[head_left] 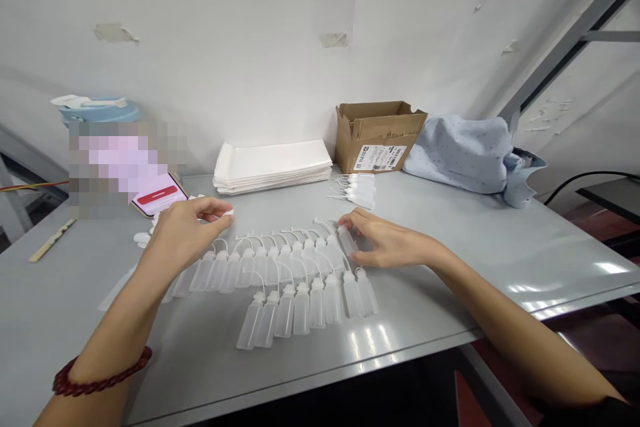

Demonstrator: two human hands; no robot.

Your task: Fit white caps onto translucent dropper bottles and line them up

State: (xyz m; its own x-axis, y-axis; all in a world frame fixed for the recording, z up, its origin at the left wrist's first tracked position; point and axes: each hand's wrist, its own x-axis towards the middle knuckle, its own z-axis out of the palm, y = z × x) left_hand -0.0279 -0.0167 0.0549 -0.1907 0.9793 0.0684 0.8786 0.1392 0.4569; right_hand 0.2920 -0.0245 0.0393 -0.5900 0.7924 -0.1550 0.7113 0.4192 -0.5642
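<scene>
Between the thumb and fingers of my left hand (195, 223) is a small white cap with a thin pointed tip (230, 211), pinched above the left part of the back row. My right hand (380, 238) has its thumb and fingers around a small translucent plastic bottle (346, 240) at the right end of that row. Many similar bottles lie flat in two rows, the back row (247, 260) partly behind my left forearm and the front row (301, 307) nearer the table edge. Thin white strips curve up from their necks.
Finished-looking tipped bottles (361, 190) lie before an open cardboard box (383, 137). Beside it are stacked white envelopes (275, 163) and a light blue cloth bundle (460, 153). At left are a phone (160, 193), white pieces (142, 239) behind my forearm, and a patterned strip (53, 240).
</scene>
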